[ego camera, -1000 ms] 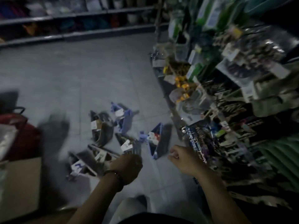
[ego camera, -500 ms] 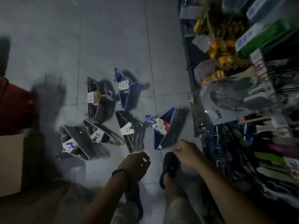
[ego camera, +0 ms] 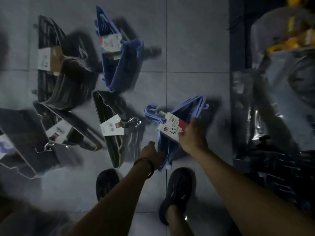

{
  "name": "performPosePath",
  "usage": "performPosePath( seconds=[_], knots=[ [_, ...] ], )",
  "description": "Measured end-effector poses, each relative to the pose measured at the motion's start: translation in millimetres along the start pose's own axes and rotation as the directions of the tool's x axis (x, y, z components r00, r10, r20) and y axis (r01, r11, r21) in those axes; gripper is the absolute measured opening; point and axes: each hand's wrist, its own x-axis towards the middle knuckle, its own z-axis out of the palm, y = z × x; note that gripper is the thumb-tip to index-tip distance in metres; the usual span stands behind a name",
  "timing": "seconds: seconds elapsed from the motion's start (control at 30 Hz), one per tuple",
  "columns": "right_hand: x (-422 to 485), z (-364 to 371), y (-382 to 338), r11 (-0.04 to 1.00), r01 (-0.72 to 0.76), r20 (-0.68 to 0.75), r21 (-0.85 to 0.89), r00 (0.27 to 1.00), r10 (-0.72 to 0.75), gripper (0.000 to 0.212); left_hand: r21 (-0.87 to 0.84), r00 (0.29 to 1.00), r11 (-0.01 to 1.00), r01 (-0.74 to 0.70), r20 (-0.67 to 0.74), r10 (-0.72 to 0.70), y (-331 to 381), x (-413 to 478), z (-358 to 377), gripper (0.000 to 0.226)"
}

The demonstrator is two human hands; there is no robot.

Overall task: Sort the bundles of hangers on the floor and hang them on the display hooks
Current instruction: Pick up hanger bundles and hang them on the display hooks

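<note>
Several hanger bundles lie on the grey tiled floor. A blue bundle [ego camera: 185, 114] with a red-and-white price label lies nearest me. My right hand [ego camera: 193, 136] grips it at the label. My left hand [ego camera: 151, 155] touches its lower corner; whether those fingers close around it is hidden. A second blue bundle [ego camera: 119, 51] lies farther away. A black bundle with chrome hooks [ego camera: 109, 126] lies just left of my left hand. More black bundles [ego camera: 56, 65] [ego camera: 25, 137] sit at the left.
The display rack [ego camera: 272, 116] with bagged goods fills the right side, close to the blue bundle. My two feet in dark shoes [ego camera: 179, 189] stand on the tiles just below the hands.
The camera has tilted down and closer to the floor. Both hands have reached forward from open air onto the nearest blue bundle; the right hand has taken hold at its label.
</note>
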Motion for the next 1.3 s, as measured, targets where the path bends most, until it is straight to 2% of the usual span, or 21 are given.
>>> performPosePath(
  seconds=[0.07, 0.13, 0.17, 0.23, 0.3, 0.37, 0.47, 0.57, 0.67, 0.73, 0.8, 0.87, 0.93, 1.0, 1.07, 1.2, 1.27, 1.3],
  knots=[
    [23, 19, 6, 0.976, -0.122, -0.073, 0.180, 0.988, 0.137, 0.076, -0.102, 1.000, 0.995, 0.002, -0.008, -0.003, 4, 35, 13, 0.057],
    [40, 38, 20, 0.864, -0.265, -0.008, 0.428, 0.955, 0.297, 0.064, -0.153, 1.000, 0.988, 0.001, -0.021, -0.005, 4, 60, 27, 0.044],
    [44, 47, 27, 0.816, -0.320, 0.080, 0.481, 0.943, 0.323, 0.052, -0.161, 0.999, 0.987, -0.004, -0.036, -0.002, 3, 70, 33, 0.040],
    [45, 65, 39, 0.805, -0.365, 0.260, 0.468, 0.927, 0.269, 0.038, -0.172, 0.998, 0.985, -0.009, -0.057, 0.000, -1, 82, 41, 0.037],
    [40, 81, 46, 0.792, -0.389, 0.304, 0.470, 0.914, 0.268, 0.039, -0.177, 0.998, 0.984, -0.022, -0.054, 0.012, -4, 86, 46, 0.040],
    [35, 92, 48, 0.751, -0.412, 0.264, 0.516, 0.911, 0.318, 0.047, -0.175, 0.998, 0.984, -0.039, -0.052, 0.030, -8, 87, 46, 0.046],
    [29, 100, 45, 0.758, -0.378, 0.164, 0.531, 0.924, 0.345, 0.050, -0.205, 0.998, 0.978, -0.039, -0.057, 0.028, -11, 85, 48, 0.060],
    [20, 95, 39, 0.764, -0.399, 0.022, 0.507, 0.892, 0.451, 0.037, -0.236, 0.997, 0.969, -0.073, -0.056, 0.061, -11, 77, 52, 0.062],
    [10, 83, 39, 0.799, -0.361, -0.082, 0.481, 0.889, 0.451, 0.024, -0.290, 0.990, 0.948, -0.133, -0.087, 0.112, -10, 72, 54, 0.068],
    [3, 76, 41, 0.824, -0.332, -0.113, 0.459, 0.898, 0.425, 0.022, -0.412, 0.992, 0.904, -0.117, -0.096, 0.085, -7, 66, 52, 0.060],
    [1, 75, 42, 0.852, -0.317, -0.098, 0.417, 0.916, 0.389, 0.024, -0.526, 0.999, 0.850, -0.027, -0.045, 0.004, -5, 63, 53, 0.045],
    [5, 77, 41, 0.851, -0.319, -0.054, 0.418, 0.926, 0.374, 0.029, -0.553, 0.998, 0.831, 0.061, 0.029, -0.053, -4, 68, 55, 0.036],
    [11, 80, 41, 0.791, -0.351, 0.035, 0.502, 0.922, 0.387, 0.036, -0.572, 0.992, 0.811, 0.125, 0.098, -0.083, -6, 78, 60, 0.030],
    [18, 84, 47, 0.671, -0.405, 0.161, 0.621, 0.904, 0.396, 0.048, -0.591, 0.987, 0.792, 0.153, 0.137, -0.089, -6, 84, 67, 0.029],
    [23, 88, 56, 0.590, -0.470, 0.298, 0.656, 0.880, 0.369, 0.054, -0.615, 0.981, 0.768, 0.176, 0.175, -0.084, -6, 90, 75, 0.036],
    [29, 90, 75, 0.532, -0.489, 0.400, 0.692, 0.872, 0.282, 0.031, -0.600, 0.968, 0.761, 0.246, 0.199, -0.155, -27, 144, 115, 0.090],
    [27, 88, 80, 0.500, -0.492, 0.441, 0.712, 0.868, 0.227, 0.028, -0.581, 0.970, 0.779, 0.236, 0.187, -0.155, -12, 128, 102, 0.100],
    [26, 88, 83, 0.488, -0.487, 0.449, 0.725, 0.871, 0.202, 0.026, -0.624, 0.979, 0.757, 0.195, 0.166, -0.115, 2, 104, 89, 0.096]
  ],
)
